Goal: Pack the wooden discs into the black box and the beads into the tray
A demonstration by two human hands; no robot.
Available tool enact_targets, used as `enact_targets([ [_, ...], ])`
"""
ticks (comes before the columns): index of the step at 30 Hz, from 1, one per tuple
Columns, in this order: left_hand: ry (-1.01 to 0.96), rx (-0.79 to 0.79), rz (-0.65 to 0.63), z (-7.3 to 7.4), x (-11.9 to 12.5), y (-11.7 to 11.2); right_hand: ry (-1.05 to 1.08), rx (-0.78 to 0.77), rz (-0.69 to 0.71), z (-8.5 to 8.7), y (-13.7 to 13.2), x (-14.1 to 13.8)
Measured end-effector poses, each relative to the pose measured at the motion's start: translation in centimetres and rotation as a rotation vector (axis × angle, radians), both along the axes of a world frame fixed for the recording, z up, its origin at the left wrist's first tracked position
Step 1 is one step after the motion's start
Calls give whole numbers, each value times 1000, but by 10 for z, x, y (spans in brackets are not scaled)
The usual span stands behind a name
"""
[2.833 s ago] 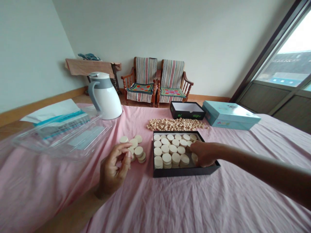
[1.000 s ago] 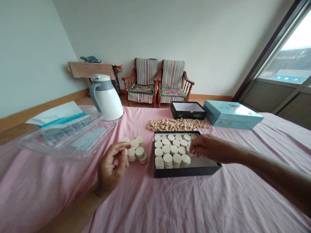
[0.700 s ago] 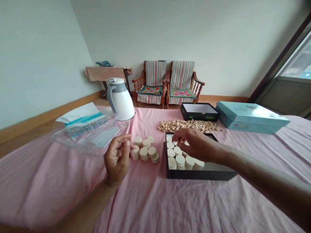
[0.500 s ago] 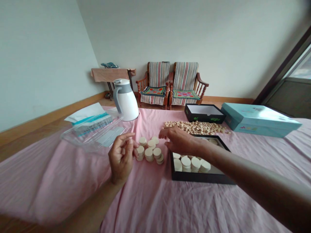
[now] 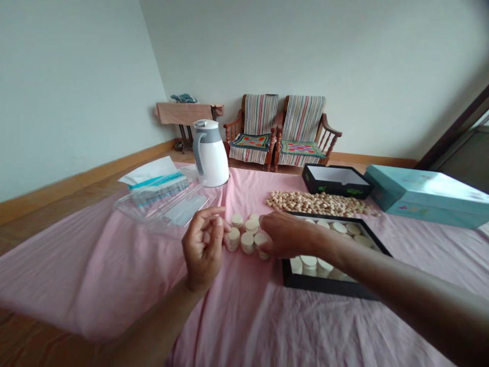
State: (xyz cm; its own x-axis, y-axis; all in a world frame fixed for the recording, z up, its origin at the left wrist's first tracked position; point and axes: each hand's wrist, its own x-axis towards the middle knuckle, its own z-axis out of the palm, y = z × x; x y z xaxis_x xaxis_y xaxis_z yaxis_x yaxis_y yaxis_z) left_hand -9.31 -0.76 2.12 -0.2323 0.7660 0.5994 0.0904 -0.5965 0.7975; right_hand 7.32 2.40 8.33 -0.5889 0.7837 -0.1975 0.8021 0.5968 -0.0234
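Pale round discs (image 5: 248, 239) stand in several short stacks on the pink cloth (image 5: 244, 300). At their left side is my left hand (image 5: 203, 250), its fingers loosely bent and the thumb apart, with nothing visible in it. On the right, my right hand (image 5: 286, 234) closes its thumb and fingers about the rightmost stack; its fingertips are partly hidden. Under my right forearm lies a shallow black box (image 5: 324, 285) holding more stacks of the same discs, partly covered by the arm.
Many small beige pieces (image 5: 321, 203) lie heaped behind the box. Farther back are another black box (image 5: 338, 178) and a light blue box (image 5: 428, 193). At the left stand a white jug (image 5: 214, 158), a clear plastic container (image 5: 160, 204) and a packet (image 5: 153, 176).
My right hand has come down from above the black box's left edge onto the rightmost discs. My left hand keeps its place beside the stacks. The view has shifted slightly left.
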Motion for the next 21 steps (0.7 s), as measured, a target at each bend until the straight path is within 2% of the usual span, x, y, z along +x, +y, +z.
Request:
enact_targets([
  [3,26,-5,-19,-2,2,-1,-22,-8,-55,-6,-8,-9],
  [10,49,-10,-51,-7,2,0,-58,-21,-178,-13,-3,-23],
  [21,64,-14,-62,-8,2,1,-121,-15,-112,-11,-11,-22],
])
